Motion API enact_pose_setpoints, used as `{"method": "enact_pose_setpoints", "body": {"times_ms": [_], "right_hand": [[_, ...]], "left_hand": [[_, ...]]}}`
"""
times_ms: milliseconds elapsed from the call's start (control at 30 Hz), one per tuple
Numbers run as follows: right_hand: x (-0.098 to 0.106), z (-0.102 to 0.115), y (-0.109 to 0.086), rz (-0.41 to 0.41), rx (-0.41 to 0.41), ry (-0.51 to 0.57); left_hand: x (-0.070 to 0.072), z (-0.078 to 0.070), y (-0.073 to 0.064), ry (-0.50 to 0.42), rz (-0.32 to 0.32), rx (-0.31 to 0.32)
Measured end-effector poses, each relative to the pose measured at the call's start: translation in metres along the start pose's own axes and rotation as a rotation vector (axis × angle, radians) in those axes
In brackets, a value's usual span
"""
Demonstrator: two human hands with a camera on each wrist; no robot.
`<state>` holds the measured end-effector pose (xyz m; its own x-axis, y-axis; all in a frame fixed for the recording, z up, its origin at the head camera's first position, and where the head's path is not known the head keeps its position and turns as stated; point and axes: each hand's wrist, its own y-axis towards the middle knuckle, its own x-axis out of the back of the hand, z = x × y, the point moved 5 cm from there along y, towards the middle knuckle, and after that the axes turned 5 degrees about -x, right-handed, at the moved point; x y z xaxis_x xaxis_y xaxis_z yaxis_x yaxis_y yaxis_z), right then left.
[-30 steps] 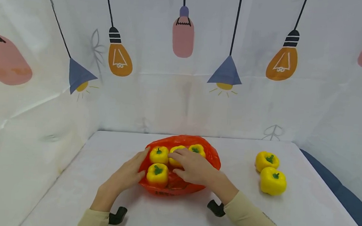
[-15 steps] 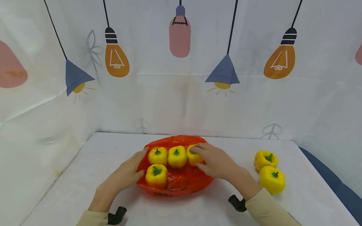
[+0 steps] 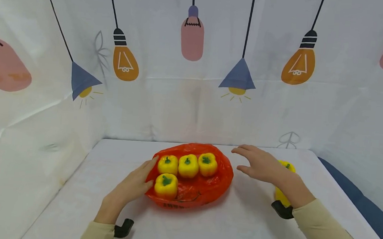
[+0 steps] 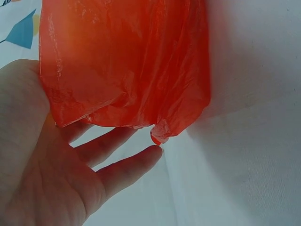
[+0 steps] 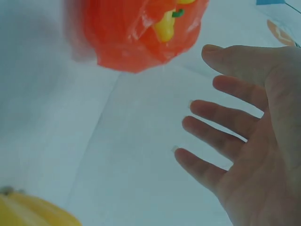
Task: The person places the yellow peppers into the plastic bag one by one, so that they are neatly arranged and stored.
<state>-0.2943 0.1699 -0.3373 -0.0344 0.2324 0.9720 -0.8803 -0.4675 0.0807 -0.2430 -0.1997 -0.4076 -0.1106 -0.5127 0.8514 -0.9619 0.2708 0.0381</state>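
A red plastic bag [image 3: 213, 190] lies spread on the table with its mouth facing up. In the head view it holds several yellow bell peppers [image 3: 188, 166] with green stems, three in a row behind and one in front. My left hand [image 3: 134, 184] rests against the bag's left side, fingers fairly straight along the outside; the left wrist view shows its fingers [image 4: 129, 169] at the bag's knotted-looking corner. My right hand [image 3: 262, 164] hovers right of the bag, fingers spread and holding nothing. Behind it, two more yellow peppers [image 3: 281, 196] are partly hidden.
The white table [image 3: 203, 229] reaches back to a white curtain [image 3: 165, 106] printed with lamps and bulbs. A dark blue surface [image 3: 357, 196] runs along the table's right edge. Black wrist mounts [image 3: 123, 228] stick out below both wrists.
My right hand has let go of the right-hand pepper in the bag's back row and moved right, toward the two loose peppers. The left hand has stayed at the bag.
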Motion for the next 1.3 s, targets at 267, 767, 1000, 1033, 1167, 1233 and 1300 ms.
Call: {"method": "enact_pose_setpoints", "body": {"times_ms": [267, 767, 1000, 1033, 1167, 1233, 1300], "right_hand": [[0.005, -0.031, -0.019, 0.076, -0.091, 0.01], [0.006, -0.08, -0.053, 0.198, -0.21, 0.023], [0.005, -0.094, -0.071, 0.196, -0.234, 0.061], [0.005, -0.095, -0.072, 0.193, -0.238, 0.061], [0.004, -0.099, -0.078, 0.18, -0.237, 0.055], [0.004, -0.101, -0.079, 0.174, -0.228, 0.042], [0.002, -0.102, -0.08, 0.171, -0.218, 0.04]], "left_hand": [[-0.001, 0.0, 0.001, 0.019, 0.022, -0.008], [-0.001, 0.005, -0.001, 0.005, 0.022, 0.002], [-0.003, 0.002, 0.002, -0.008, 0.033, 0.001], [-0.003, 0.002, 0.002, -0.008, 0.033, 0.0], [-0.002, 0.003, 0.002, 0.0, 0.027, -0.01], [-0.001, 0.003, 0.002, 0.004, 0.024, -0.012], [0.0, 0.004, 0.002, 0.007, 0.025, -0.014]]}}
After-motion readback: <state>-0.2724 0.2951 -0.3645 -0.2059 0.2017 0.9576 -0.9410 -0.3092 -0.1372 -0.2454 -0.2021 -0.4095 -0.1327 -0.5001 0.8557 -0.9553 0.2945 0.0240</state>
